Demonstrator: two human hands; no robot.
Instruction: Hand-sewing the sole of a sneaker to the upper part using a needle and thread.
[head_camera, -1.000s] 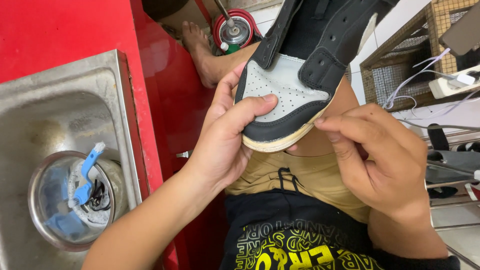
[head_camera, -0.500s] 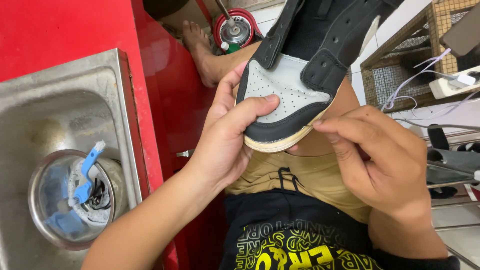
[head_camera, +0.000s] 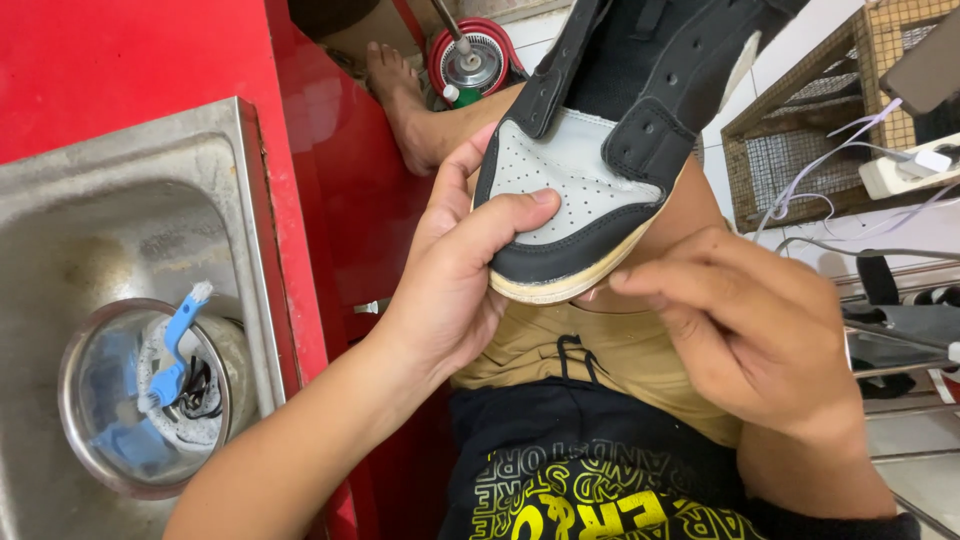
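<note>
The left hand (head_camera: 450, 270) grips the toe of a black-and-white leather sneaker with a cream rubber sole (head_camera: 580, 180): its thumb lies flat across the perforated white toe panel, and the fingers curl round the far side of the toe, so the hand is closed on the shoe. The forearm runs up from the near left, wrist slightly bent. The right hand (head_camera: 750, 330) sits just right of the toe, palm turned down, fingers bent inward with their tips at the edge of the sole; it seems to pinch or rub the sole rim, though the contact itself is hidden, so I cannot tell whether it grips anything. The sneaker is held over the person's lap, toe pointing near, its collar reaching to the far right, above tan shorts (head_camera: 590, 350).

To the left, a steel sink (head_camera: 120, 180) is set in a red counter (head_camera: 150, 50). In it stands a round metal bowl (head_camera: 75, 400) holding a blue-handled brush (head_camera: 175, 340). At the far right is a wicker basket (head_camera: 800, 130).
</note>
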